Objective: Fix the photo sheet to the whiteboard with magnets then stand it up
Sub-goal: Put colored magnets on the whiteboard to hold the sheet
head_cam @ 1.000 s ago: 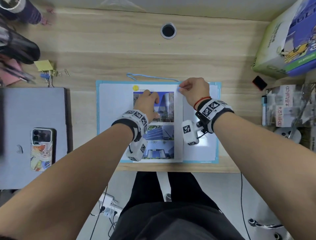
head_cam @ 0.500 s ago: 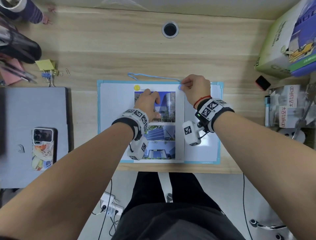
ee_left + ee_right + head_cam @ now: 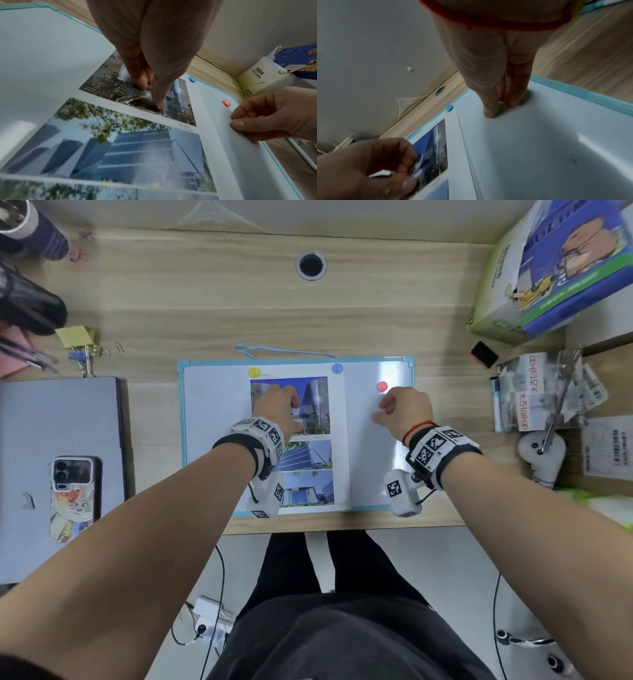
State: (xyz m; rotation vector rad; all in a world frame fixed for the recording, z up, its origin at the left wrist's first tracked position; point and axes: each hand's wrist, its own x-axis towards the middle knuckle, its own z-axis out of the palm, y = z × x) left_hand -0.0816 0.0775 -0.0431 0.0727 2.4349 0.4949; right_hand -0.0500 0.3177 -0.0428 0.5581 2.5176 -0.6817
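The blue-framed whiteboard (image 3: 212, 412) lies flat at the desk's front edge. On it lies the photo sheet (image 3: 308, 460) with building pictures. A yellow magnet (image 3: 254, 371) sits on its top left corner and a blue magnet (image 3: 337, 368) on its top right corner. My left hand (image 3: 296, 416) presses thumb and fingertips (image 3: 159, 105) onto the top photo. To the right, on bare board, my right hand (image 3: 380, 409) pinches a green magnet (image 3: 499, 110) against the surface, just below a red magnet (image 3: 382, 386).
A closed laptop (image 3: 58, 422) with a phone (image 3: 73, 498) on it lies left of the board. Yellow notes and clips (image 3: 77, 337) sit behind it. At right are a marker (image 3: 496, 402), a black eraser (image 3: 484, 354), packets and a large box (image 3: 548, 268).
My right hand left the sheet's top right corner, where the blue magnet now sits, and moved down-right onto the bare board. The left hand stayed on the top photo.
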